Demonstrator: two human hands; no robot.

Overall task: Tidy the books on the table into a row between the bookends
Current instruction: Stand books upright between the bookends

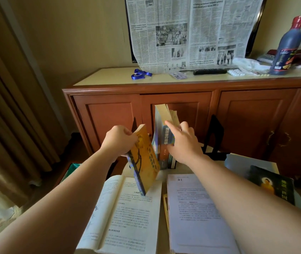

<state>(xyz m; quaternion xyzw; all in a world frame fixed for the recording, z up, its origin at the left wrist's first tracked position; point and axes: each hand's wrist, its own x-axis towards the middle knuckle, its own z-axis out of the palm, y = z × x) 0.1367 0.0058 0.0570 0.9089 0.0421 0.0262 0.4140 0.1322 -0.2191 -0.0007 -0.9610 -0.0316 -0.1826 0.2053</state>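
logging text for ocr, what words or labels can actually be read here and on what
newspaper headline, partly legible: "10 ... bertanding"; rest blurred
newspaper body text: too small to read
open book pages: Chinese print, too small to read
loose printed sheet: too small to read
blue book spine under the right hand: large Chinese characters, blurred
yellow book in the left hand: blurred
dark bottle label: unreadable

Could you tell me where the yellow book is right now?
The left hand holds the yellow book tilted above the open book, left of the standing books.
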